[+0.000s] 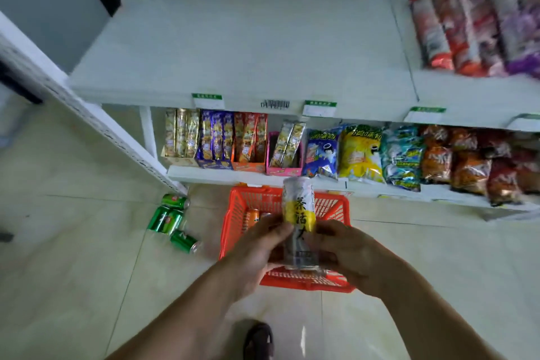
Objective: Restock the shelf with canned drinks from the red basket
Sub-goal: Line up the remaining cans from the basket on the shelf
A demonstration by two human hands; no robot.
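A tall white and yellow drink can (298, 207) is held upright above the red basket (233, 219), which stands on the floor in front of the shelf. My left hand (257, 251) grips its lower left side and my right hand (347, 251) grips its lower right side. An orange can (252, 218) lies inside the basket, partly hidden by my hands. The wide white shelf (248, 47) above is bare at left and centre.
Several green cans (171, 221) lie on the tiled floor left of the basket. Snack boxes (216, 140) and chip bags (409, 155) fill the lower shelf. Snack packs (473, 32) sit on the upper shelf's right end. My shoe (258, 340) shows below.
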